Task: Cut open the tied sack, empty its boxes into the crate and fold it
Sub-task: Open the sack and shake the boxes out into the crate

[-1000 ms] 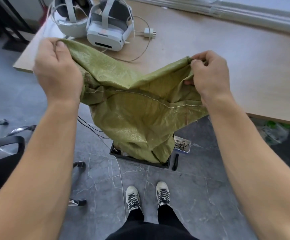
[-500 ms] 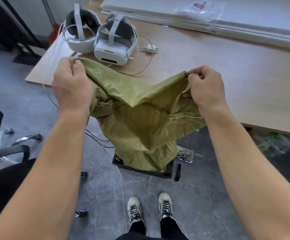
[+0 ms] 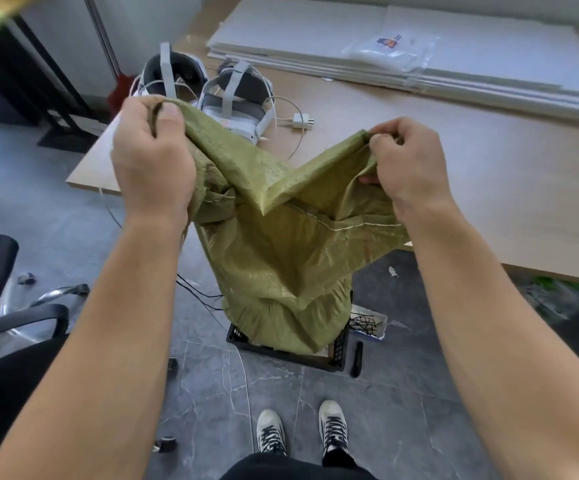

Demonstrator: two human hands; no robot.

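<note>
Above the crate (image 3: 339, 355), both hands are gripping the sack (image 3: 281, 258) by two upper corners — left hand (image 3: 151, 161) clenching one, right hand (image 3: 407, 161) pinching the other. Its lower end is draping into the crate, hiding the inside — boxes are not showing.

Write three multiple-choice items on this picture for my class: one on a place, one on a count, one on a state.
1. Where does the sack's lower end hang?
A. over the crate
B. on the chair
C. on the table

2. How many headsets lie on the table?
A. one
B. two
C. four

3. How is the sack held?
A. by one hand
B. by both hands
C. by neither

Key: 1 A, the sack drapes down onto the black crate on the floor. 2 B, two white headsets sit side by side. 3 B, the left hand and right hand each grip a corner.
</note>
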